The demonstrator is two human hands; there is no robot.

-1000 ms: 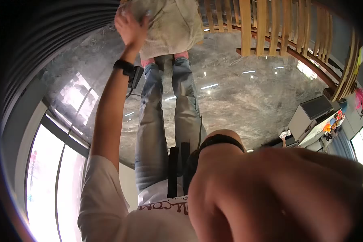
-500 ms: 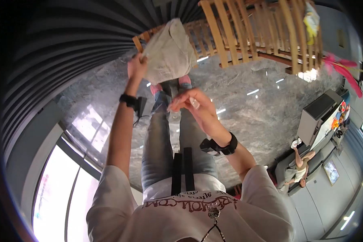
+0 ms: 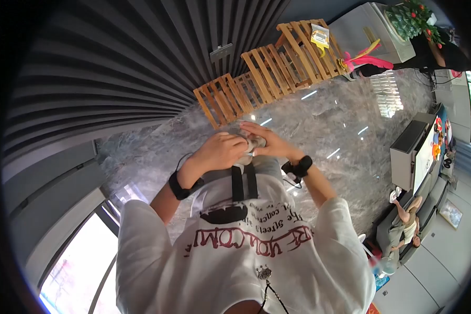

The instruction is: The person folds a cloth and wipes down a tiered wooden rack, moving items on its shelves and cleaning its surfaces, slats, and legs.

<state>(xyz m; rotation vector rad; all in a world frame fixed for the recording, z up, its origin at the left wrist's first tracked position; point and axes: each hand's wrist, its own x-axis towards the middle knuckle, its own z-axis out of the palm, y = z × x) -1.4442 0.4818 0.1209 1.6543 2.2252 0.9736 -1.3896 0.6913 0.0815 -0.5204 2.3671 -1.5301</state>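
Observation:
My left hand [image 3: 222, 151] and my right hand [image 3: 273, 142] come together in front of my waist. Fingers of both curl around a pale, crumpled thing [image 3: 254, 142], mostly covered by them; I cannot tell whether it is the beige cloth from before. My left hand lies over its near left side, and my right thumb and fingers close on it from the right. A black strap [image 3: 180, 187] circles my left wrist, another black strap [image 3: 300, 166] my right. Below the hands hang two dark cords [image 3: 245, 183] from my waistband.
Slatted wooden stands [image 3: 267, 73] run along the dark ribbed wall [image 3: 141, 57]. On one lie a yellow-and-white packet [image 3: 320, 36] and a pink feathery toy [image 3: 369, 60]. At the right a person [image 3: 403, 230] reclines on a grey sofa [image 3: 387, 225] behind a low table [image 3: 411, 152].
My left hand has come back from the stands to my waist, and my right hand has joined it. The spread beige cloth no longer shows. The view has tilted and shifted.

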